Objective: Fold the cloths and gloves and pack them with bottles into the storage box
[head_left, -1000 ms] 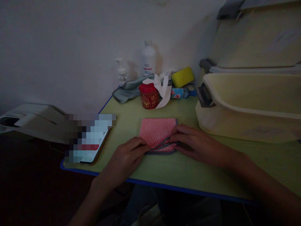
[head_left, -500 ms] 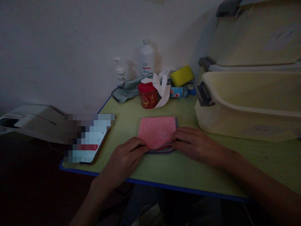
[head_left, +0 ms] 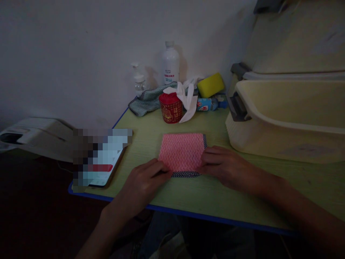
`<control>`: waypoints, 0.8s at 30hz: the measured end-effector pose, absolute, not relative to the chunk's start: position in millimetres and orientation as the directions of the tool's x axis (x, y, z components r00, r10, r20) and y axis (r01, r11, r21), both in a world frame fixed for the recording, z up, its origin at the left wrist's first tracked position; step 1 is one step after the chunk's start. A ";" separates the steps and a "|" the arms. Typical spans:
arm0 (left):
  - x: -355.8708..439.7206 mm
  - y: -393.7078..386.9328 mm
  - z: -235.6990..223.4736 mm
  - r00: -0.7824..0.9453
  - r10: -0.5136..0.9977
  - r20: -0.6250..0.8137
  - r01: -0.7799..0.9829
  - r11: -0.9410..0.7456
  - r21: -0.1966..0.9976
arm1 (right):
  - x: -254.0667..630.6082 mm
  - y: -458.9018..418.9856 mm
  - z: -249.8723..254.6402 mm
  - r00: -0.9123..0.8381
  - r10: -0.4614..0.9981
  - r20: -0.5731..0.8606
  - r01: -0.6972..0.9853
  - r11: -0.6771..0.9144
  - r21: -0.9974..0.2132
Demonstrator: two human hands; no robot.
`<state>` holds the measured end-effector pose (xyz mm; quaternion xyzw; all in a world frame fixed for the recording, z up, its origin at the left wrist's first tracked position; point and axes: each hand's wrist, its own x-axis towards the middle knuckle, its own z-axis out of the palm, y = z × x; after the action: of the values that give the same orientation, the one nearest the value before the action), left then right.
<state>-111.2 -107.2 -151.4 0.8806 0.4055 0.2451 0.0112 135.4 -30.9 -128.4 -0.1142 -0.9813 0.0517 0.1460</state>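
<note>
A folded pink cleaning cloth (head_left: 183, 151) with a black-and-white edging lies on the green table (head_left: 210, 198). My left hand (head_left: 149, 183) pinches its near left corner between thumb and fingers. At the near right corner, my right hand (head_left: 222, 165) has its fingers closed on the cloth in the same way. The edging shows along the near side and the right side. Both fingertips partly hide the corners.
Left of the cloth stands a phone (head_left: 107, 162), partly pixelated. Behind are a red tissue holder (head_left: 171, 109), a grey-green cloth (head_left: 147, 100), a white bottle (head_left: 170, 64), a pump bottle (head_left: 139, 81), a yellow sponge (head_left: 211, 85) and a blue-labelled bottle (head_left: 206, 104). An open cream storage box (head_left: 269, 140) is at right.
The near edge of the cloth has come down flatter; the gap between its layers no longer shows. Both hands stay at the near corners. The view has shifted slightly.
</note>
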 end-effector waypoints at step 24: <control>-112.7 -124.5 -149.9 0.458 0.845 0.275 0.779 -0.531 0.334 | 130.1 -39.2 -141.1 -0.890 0.338 0.308 0.380 0.921 0.089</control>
<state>-112.7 -124.5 -149.9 0.8500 0.4778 0.2069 0.0803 130.1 -39.2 -141.1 -0.1852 -0.9692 -0.0736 0.1447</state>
